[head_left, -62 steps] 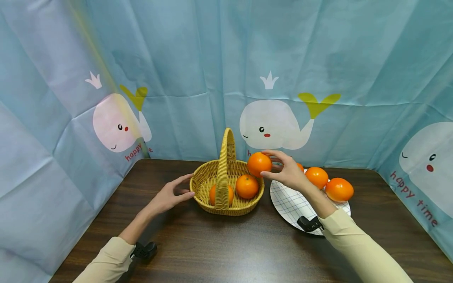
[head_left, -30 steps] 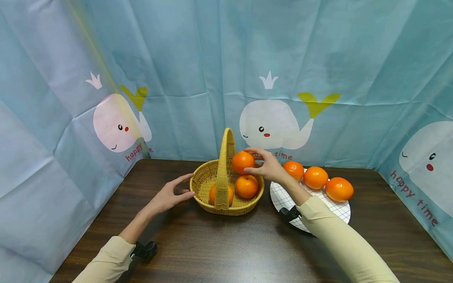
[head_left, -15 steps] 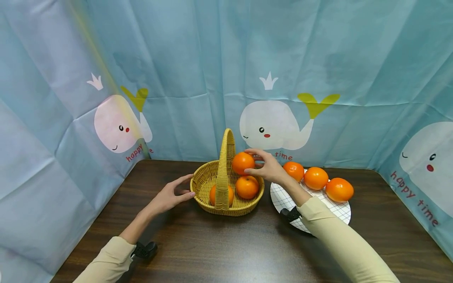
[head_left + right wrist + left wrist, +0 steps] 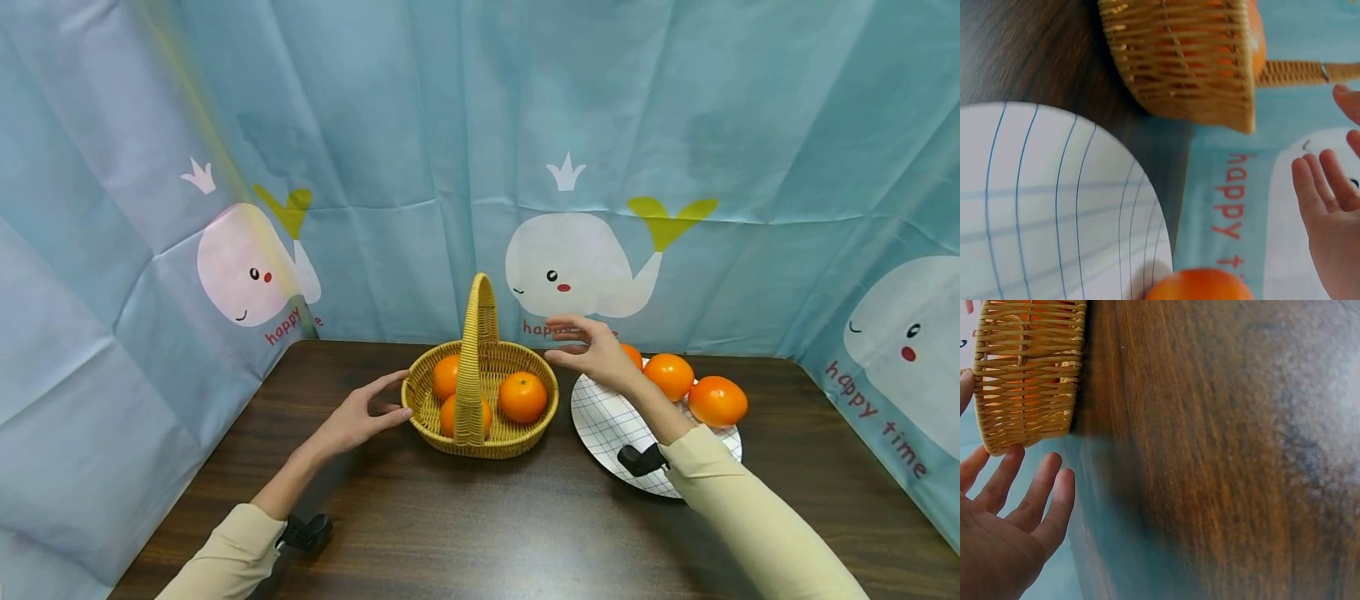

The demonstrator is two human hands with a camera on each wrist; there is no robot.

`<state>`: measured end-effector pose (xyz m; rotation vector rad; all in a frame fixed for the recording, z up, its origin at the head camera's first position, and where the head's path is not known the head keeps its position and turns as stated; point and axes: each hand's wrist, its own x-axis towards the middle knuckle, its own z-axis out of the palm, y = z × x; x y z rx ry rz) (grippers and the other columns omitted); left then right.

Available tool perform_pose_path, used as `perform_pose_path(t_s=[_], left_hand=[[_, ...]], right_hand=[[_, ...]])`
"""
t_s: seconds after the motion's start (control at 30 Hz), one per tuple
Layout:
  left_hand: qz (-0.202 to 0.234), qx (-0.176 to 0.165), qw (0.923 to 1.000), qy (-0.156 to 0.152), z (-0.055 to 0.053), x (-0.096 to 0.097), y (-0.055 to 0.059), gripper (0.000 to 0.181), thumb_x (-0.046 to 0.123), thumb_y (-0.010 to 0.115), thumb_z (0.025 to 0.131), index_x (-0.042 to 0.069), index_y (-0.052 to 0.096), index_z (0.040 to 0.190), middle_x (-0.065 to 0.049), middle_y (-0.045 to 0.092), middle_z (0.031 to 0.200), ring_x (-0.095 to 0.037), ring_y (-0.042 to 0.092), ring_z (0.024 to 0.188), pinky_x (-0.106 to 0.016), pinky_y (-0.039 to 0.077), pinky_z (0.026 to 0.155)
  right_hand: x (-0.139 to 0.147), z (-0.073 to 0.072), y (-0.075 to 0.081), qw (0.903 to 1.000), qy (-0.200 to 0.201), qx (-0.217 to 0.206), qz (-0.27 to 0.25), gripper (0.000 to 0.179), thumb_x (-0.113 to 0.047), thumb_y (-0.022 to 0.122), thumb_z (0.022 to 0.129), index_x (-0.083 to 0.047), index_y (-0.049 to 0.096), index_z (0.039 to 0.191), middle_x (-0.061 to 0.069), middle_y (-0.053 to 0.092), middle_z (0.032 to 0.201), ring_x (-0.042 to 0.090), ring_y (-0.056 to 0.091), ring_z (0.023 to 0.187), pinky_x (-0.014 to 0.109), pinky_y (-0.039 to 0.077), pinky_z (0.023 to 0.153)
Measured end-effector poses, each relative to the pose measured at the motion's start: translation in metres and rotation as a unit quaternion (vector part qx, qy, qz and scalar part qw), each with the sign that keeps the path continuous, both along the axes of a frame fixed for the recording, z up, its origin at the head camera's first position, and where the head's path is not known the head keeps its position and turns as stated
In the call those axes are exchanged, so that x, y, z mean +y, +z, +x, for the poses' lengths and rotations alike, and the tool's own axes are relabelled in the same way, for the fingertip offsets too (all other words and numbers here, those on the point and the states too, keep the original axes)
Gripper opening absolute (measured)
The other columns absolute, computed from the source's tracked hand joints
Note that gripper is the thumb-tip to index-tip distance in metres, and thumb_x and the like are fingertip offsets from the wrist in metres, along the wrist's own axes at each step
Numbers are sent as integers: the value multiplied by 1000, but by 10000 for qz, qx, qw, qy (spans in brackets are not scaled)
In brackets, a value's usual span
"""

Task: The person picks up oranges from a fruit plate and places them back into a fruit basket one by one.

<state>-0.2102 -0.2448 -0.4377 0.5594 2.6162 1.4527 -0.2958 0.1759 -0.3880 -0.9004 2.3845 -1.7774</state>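
Note:
A yellow wicker basket (image 4: 489, 451) with a tall arched handle stands near the back of the table. In it lie an orange (image 4: 522, 397) on the right and two on the left, one orange (image 4: 446, 377) behind the other orange (image 4: 450, 415), which the handle partly covers. My left hand (image 4: 358, 419) touches the basket's left end with thumb and fingertips, fingers spread in the left wrist view. My right hand (image 4: 600, 357) hovers between basket and plate, holding nothing; its fingers are relaxed and apart in the right wrist view.
On the right is a round white plate (image 4: 611, 425) with a blue grid. Along its far side sit an orange (image 4: 717, 402), another orange (image 4: 670, 377) and a third, partly hidden by my right hand. A blue whale-print curtain (image 4: 375, 125) hangs behind the dark wooden table (image 4: 465, 533).
My right hand has let go of an orange, which now lies at the basket's back left, and has moved right towards the plate. The left hand has stayed at the basket's end.

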Motion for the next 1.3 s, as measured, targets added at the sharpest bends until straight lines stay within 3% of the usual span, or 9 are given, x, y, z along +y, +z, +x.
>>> perform_pose_path(t_s=[0.1, 0.3, 0.43, 0.57, 1.3], left_hand=[[-1, 24, 10000, -6, 0, 0, 0, 67, 23, 71, 98, 8, 40, 156, -26, 45, 148, -42, 63, 115, -42, 56, 88], [22, 9, 10000, 18, 1, 0, 0, 68, 23, 72, 98, 8, 40, 156, -26, 46, 147, -43, 63, 114, -42, 57, 86], [-24, 35, 10000, 14, 2, 1, 1, 67, 23, 71, 98, 8, 40, 156, -26, 46, 147, -44, 62, 114, -42, 57, 85], [-69, 44, 10000, 20, 3, 1, 2, 68, 23, 71, 98, 8, 40, 156, -27, 46, 147, -44, 62, 114, -42, 57, 86], [-100, 21, 9999, -12, 1, 1, 3, 68, 23, 70, 99, 6, 38, 157, -27, 44, 149, -44, 62, 114, -43, 56, 87]], right_hand=[[12, 2, 1, 10000, -57, 29, 74, 51, -4, 78, 91, -1, 58, 138, 24, 55, 137, 40, 56, 124, 37, 53, 94], [34, 11, 2, 9995, -218, 112, 218, 47, -8, 78, 91, -3, 61, 135, 17, 57, 138, 36, 59, 121, 36, 53, 93], [46, 17, 1, 9996, -257, -12, 136, 45, -8, 77, 92, -4, 61, 135, 15, 58, 136, 41, 57, 121, 32, 53, 92], [55, 19, 0, 9997, -240, -16, 65, 45, -5, 75, 93, -1, 60, 135, 18, 59, 134, 46, 56, 121, 31, 54, 91], [119, 31, 11, 9933, -818, 218, 783, 43, -16, 73, 97, -3, 59, 135, 16, 59, 134, 42, 56, 122, 23, 54, 86]])
